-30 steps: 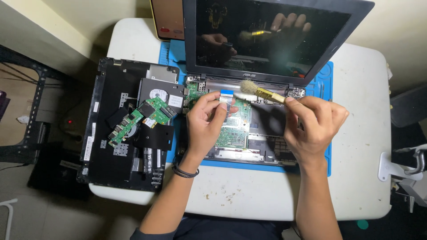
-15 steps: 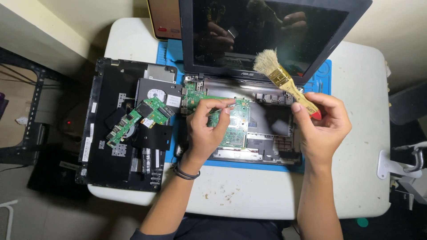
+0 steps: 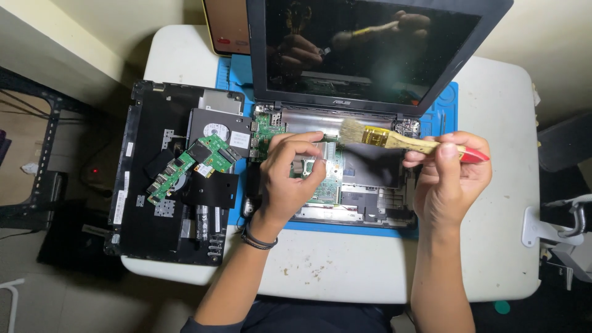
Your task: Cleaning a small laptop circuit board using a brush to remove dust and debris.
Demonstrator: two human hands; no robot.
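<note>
An opened laptop [image 3: 370, 55] sits on a blue mat [image 3: 444, 111], its base stripped so the green mainboard [image 3: 330, 182] shows. My left hand [image 3: 287, 179] rests on the mainboard, its fingertips pinched on a small part of the board that I cannot make out. My right hand [image 3: 450, 179] grips a paintbrush [image 3: 394, 139] by its wooden, red-tipped handle. The brush lies level, bristles pointing left, just above the board near the laptop hinge and close to my left fingertips.
To the left lies the laptop's black bottom cover [image 3: 166, 179] with a hard drive [image 3: 219, 132] and small green circuit boards [image 3: 197, 163] on it. The white table [image 3: 345, 265] carries brown specks near its front edge. A yellow-edged object [image 3: 228, 28] stands behind the laptop.
The brush was raised with its bristles up by the screen; my right hand has swung it down and level again, bristles at the hinge. My left hand stayed on the mainboard.
</note>
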